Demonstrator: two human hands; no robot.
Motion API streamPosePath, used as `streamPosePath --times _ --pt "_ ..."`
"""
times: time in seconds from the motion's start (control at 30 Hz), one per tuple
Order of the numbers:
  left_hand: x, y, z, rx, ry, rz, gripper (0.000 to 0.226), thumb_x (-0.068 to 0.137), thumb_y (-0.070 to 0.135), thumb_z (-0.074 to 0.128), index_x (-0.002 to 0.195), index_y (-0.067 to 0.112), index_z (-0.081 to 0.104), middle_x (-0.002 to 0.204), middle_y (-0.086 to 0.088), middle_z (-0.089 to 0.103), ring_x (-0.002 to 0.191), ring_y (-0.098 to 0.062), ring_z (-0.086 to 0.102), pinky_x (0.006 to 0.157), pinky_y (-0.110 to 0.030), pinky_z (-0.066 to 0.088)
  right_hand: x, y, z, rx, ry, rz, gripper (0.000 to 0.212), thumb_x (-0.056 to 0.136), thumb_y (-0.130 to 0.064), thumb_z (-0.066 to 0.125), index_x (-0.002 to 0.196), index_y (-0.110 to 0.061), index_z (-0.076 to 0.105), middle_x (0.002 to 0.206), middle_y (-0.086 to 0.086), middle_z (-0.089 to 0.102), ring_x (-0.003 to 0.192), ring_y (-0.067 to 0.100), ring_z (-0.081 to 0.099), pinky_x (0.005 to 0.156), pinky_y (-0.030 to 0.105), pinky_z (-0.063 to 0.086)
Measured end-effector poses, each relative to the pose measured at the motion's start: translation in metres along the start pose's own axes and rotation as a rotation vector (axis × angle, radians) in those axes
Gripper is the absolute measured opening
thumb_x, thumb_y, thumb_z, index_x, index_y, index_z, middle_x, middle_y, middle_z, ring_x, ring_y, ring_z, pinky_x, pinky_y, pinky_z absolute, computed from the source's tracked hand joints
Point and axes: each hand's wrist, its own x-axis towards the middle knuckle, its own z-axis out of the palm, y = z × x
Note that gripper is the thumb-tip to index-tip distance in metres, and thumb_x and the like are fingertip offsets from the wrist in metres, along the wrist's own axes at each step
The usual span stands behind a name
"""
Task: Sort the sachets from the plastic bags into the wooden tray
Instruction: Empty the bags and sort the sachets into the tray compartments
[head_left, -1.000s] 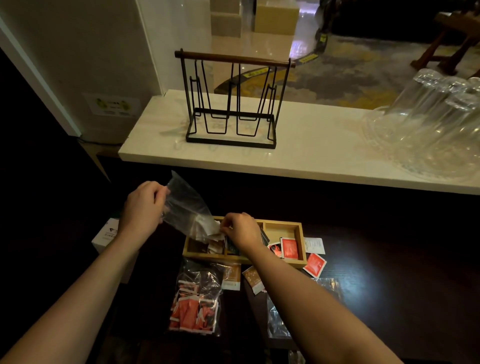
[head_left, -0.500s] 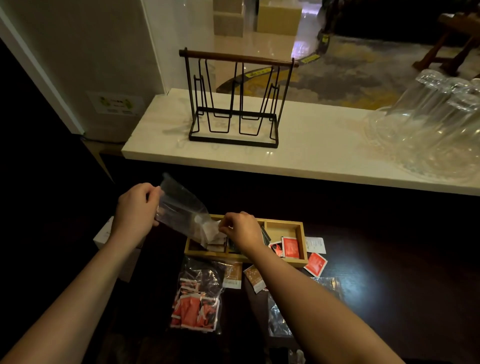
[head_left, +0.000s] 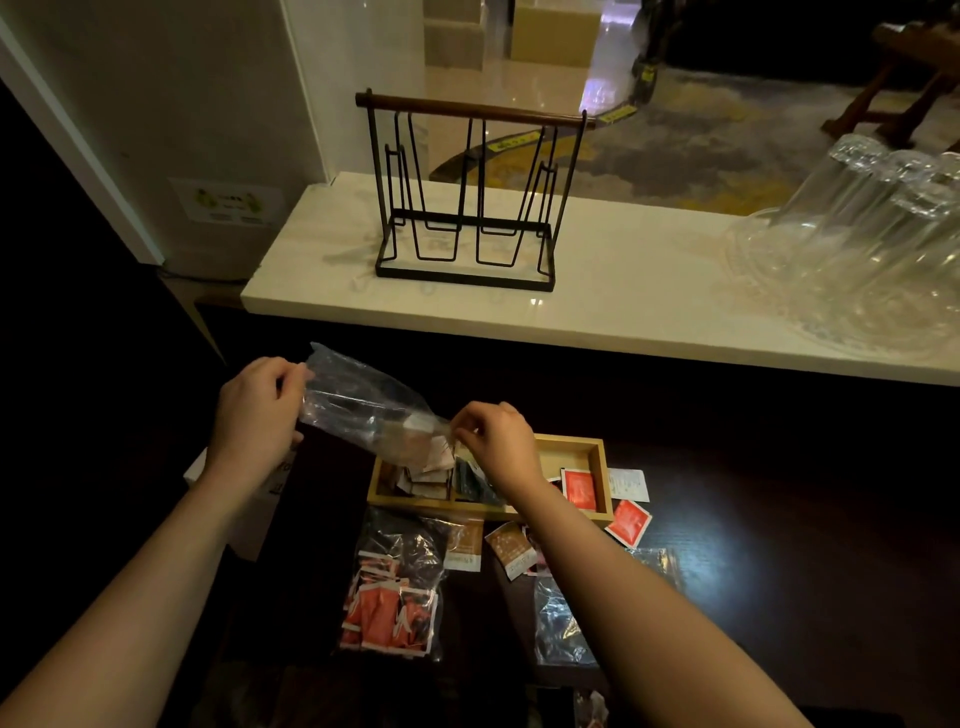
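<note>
Hands tilt a clear bag over the tray: the left hand grips its raised closed end, the right hand pinches the mouth, where sachets spill into the leftmost compartment. Below the right grip, a bag of red sachets lies on the dark tabletop.
</note>
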Motion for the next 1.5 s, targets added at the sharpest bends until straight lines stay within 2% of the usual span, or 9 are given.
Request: streamPosePath --times 0.07,0.2,0.3,0.7,0.93,1.03,1.23,1.37,1.5 --pt "-0.001 -0.009 0.006 0.065 -0.02 -0.041 0.031 0.098 0.022 0.042 0.087 0.002 0.063 0.088 -0.012 0.061 0.061 -0.017 0.059 0.039 -0.013 0.046 0.0 0.0 -0.002 -0.048 -0.023 -0.029 0.01 0.087 -0.023 0.062 0.095 -0.022 0.069 0.094 -0.003 0.071 0.091 0.016 0.055 0.068 0.028 0.039" --pt "-0.006 -0.014 0.012 0.062 -0.021 -0.1 0.03 0.098 0.024 0.042 0.082 0.007 0.061 0.078 -0.013 0.064 0.06 -0.021 0.063 0.051 -0.038 0.055 0.0 0.001 0.002 -0.107 -0.049 -0.033 0.014 0.089 -0.023 0.06 0.099 -0.022 0.069 0.098 -0.001 0.071 0.095 0.019 0.056 0.071 0.032 0.044" --pt "-0.001 -0.011 0.007 0.002 -0.036 -0.095 0.031 0.098 0.025 0.042 0.087 0.005 0.063 0.079 -0.011 0.065 0.061 -0.026 0.064 0.054 -0.041 0.057 0.001 0.001 0.001 -0.091 -0.024 -0.036 0.014 0.09 -0.023 0.058 0.1 -0.023 0.069 0.099 -0.003 0.07 0.095 0.017 0.055 0.073 0.031 0.044" --pt "0.006 -0.054 0.028 -0.283 -0.141 -0.4 0.033 0.1 0.026 0.038 0.095 -0.001 0.057 0.099 -0.021 0.064 0.067 -0.024 0.063 0.045 -0.03 0.05 0.001 -0.004 0.007 -0.072 -0.153 -0.064 0.031 0.092 -0.009 0.054 0.121 -0.015 0.062 0.113 0.009 0.06 0.102 0.025 0.059 0.085 0.038 0.051" --pt "-0.033 -0.06 0.054 -0.165 0.184 -0.532 0.011 0.095 0.015 0.036 0.094 0.015 0.048 0.098 -0.017 0.058 0.075 -0.033 0.06 0.051 -0.041 0.056 0.001 -0.001 0.024 0.108 -0.14 0.054 0.025 0.093 -0.008 0.052 0.114 -0.009 0.067 0.111 0.014 0.061 0.102 0.028 0.059 0.085 0.034 0.046" --pt "-0.074 -0.06 0.076 -0.095 0.028 -0.47 0.011 0.091 0.008 0.043 0.091 0.016 0.049 0.091 -0.016 0.058 0.076 -0.037 0.06 0.065 -0.052 0.055 0.001 0.0 0.028 0.243 -0.124 0.175 0.024 0.094 -0.01 0.053 0.111 -0.01 0.069 0.112 0.012 0.062 0.101 0.025 0.059 0.08 0.029 0.043" --pt "-0.091 -0.021 0.109 -0.424 -0.341 -0.543 0.033 0.086 -0.003 0.057 0.114 0.01 0.048 0.11 -0.008 0.055 0.072 -0.017 0.061 0.06 -0.029 0.053 -0.003 0.002 0.031 0.703 -0.108 0.401 0.022 0.092 -0.007 0.055 0.108 -0.013 0.07 0.106 0.004 0.068 0.094 0.015 0.063 0.088 0.034 0.052" --pt "-0.073 -0.007 0.121 -0.612 -0.344 -0.644 0.043 0.087 -0.006 0.053 0.127 0.008 0.043 0.115 -0.007 0.055 0.081 -0.014 0.062 0.053 -0.019 0.055 -0.006 0.004 0.032 0.889 -0.128 0.477 0.022 0.092 -0.009 0.055 0.103 -0.02 0.07 0.109 0.007 0.07 0.103 0.02 0.065 0.09 0.035 0.054" --pt "-0.063 -0.008 0.12 -0.805 -0.293 -0.79 0.033 0.095 0.003 0.041 0.128 0.007 0.044 0.117 -0.016 0.058 0.094 -0.028 0.063 0.066 -0.031 0.054 -0.01 0.007 0.026 0.959 -0.178 0.515 0.022 0.092 -0.013 0.055 0.105 -0.022 0.07 0.105 0.0 0.071 0.095 0.012 0.066 0.074 0.022 0.054"
